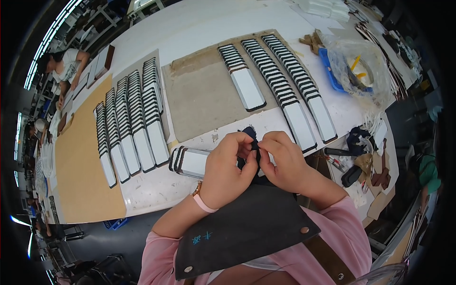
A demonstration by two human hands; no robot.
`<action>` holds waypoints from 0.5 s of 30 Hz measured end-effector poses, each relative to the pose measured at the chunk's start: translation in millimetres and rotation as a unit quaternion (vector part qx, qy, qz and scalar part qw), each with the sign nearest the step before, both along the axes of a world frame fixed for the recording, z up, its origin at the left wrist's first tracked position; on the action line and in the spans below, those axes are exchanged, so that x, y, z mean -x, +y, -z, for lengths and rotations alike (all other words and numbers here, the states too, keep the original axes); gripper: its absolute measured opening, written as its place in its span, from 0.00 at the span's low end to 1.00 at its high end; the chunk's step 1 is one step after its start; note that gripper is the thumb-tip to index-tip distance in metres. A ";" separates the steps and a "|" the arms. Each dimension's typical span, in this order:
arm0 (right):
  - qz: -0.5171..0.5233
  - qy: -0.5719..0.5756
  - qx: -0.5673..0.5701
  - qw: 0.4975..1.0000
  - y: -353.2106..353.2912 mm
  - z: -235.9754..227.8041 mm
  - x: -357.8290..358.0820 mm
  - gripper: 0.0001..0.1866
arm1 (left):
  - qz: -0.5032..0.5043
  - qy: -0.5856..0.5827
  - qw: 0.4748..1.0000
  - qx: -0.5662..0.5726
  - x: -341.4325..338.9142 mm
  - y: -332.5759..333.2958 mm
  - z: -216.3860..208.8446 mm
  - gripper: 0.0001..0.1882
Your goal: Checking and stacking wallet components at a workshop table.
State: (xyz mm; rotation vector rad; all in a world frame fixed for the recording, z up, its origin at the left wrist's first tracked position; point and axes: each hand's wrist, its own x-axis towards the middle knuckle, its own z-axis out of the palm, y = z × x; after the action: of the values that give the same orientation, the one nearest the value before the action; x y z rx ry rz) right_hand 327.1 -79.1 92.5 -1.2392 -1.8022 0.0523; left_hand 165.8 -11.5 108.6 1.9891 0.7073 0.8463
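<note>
Both my hands meet over the near edge of the table and pinch a dark piece of cloth with a frayed edge. My left hand, with a watch on a pink strap at its wrist, closes on the cloth's left side. From the other side my right hand grips it between thumb and fingers. What part of the cloth lies inside the fingers is hidden. Beside my left hand lies a small stack of white strips with black edges, partly covered by that hand. A dark leather-like apron spreads below my hands.
Overlapping rows of white, black-edged strips lie left and right, the right ones partly on a grey board. A blue tray and clear plastic bag stand far right. Tools and scraps clutter the right side. Another person works far left.
</note>
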 end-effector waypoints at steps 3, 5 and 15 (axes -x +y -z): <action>0.011 -0.005 0.024 1.000 -0.4 -5.0 1.6 0.22 | -0.017 0.022 0.998 -0.053 -1.7 -1.0 0.4 0.15; 0.011 -0.019 0.042 0.999 0.5 -5.8 1.8 0.22 | -0.024 0.033 0.996 -0.084 -1.9 -0.7 1.3 0.15; -0.166 0.322 0.128 0.923 -0.8 2.3 -4.4 0.17 | 0.021 -0.058 0.992 0.114 3.3 9.2 -1.4 0.14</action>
State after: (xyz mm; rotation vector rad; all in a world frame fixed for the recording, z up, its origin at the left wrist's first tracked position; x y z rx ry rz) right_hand 331.5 -79.8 90.3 -0.9177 -1.4158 0.8181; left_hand 162.5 -2.3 109.9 1.7310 0.6614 0.8116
